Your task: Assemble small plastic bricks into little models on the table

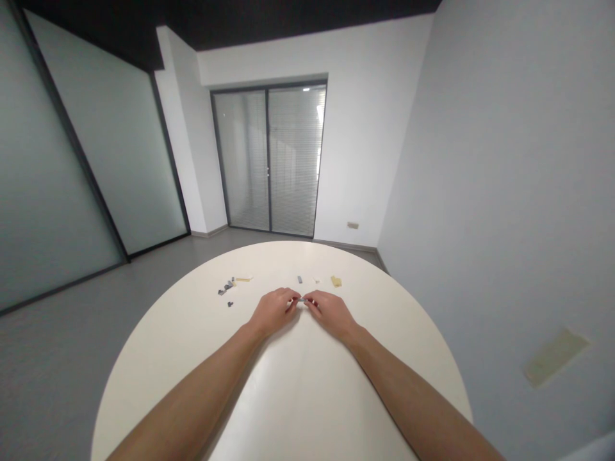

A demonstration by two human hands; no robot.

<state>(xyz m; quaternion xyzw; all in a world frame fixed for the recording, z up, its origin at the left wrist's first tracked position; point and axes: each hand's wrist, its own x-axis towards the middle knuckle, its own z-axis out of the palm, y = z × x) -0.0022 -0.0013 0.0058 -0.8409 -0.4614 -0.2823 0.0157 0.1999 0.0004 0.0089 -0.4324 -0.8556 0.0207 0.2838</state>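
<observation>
Left hand [275, 312], right hand [331, 312] (both in a narrow pinch) on one grey piece [302, 299]

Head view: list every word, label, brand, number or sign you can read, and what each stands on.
None: no text can be read anywhere in this view.
Small grey piece between the left hand and right hand: too small to tell if it is marked.
Dark pieces and yellowish piece on the table: too small to tell.
Plate low on the far wall: too small and blurred.
</observation>
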